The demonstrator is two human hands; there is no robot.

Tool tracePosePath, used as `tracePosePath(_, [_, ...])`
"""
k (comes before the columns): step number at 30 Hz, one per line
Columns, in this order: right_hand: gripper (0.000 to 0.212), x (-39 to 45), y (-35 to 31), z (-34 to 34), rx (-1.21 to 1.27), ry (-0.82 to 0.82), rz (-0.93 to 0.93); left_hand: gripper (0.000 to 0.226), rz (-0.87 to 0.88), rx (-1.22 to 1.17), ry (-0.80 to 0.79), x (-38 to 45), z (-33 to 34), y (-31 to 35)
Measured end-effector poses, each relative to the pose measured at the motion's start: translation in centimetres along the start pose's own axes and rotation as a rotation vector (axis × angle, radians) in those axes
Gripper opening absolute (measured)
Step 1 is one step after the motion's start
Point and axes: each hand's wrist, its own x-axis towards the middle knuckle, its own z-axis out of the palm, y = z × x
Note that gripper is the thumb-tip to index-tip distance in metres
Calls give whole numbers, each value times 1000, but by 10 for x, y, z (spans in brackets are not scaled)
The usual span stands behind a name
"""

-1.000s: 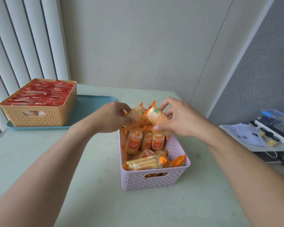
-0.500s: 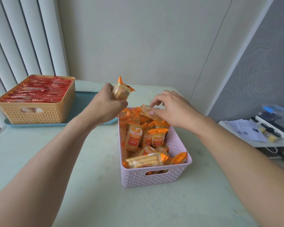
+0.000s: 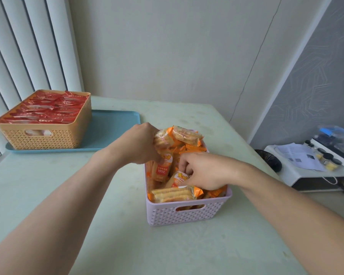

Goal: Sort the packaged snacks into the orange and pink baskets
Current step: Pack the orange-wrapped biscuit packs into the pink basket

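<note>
A pink basket [image 3: 187, 214] stands in the middle of the table, heaped with orange snack packets [image 3: 174, 193]. My left hand [image 3: 141, 143] is at the basket's far left corner, closed on an orange packet [image 3: 163, 139] that rests on the heap. My right hand [image 3: 203, 170] reaches into the basket's middle, its fingers curled around another orange packet [image 3: 180, 178]. An orange basket [image 3: 42, 135] full of red snack packets [image 3: 46, 108] stands at the far left.
The orange basket sits on a blue tray [image 3: 111, 126] at the table's back left. To the right, beyond the table edge, a low white stand [image 3: 314, 169] carries papers and small items. Vertical blinds [image 3: 24, 46] hang at the left.
My left hand has come down from above the basket with its packet to the heap. My right hand has moved nearer, from the far end into the middle of the basket.
</note>
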Motion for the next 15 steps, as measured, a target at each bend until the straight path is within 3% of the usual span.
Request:
tracePosePath(3, [42,-5,5,0,231,167,-18,28,12,-13,-7,1,-1,0])
tracePosePath(5, [47,-7,6,-3,316,371,-12,26,6,-74,-21,1,-2,-4])
tracePosePath(8, [50,-3,0,-7,452,589,-53,27,-13,-358,-15,3,-9,-12])
tracePosePath(12, [47,5,-5,-9,650,675,-99,42,23,-839,-69,-3,-22,-12])
tracePosePath(15, [41,5,-9,-10,743,674,-139,36,96,-722,-58,-5,-21,-7])
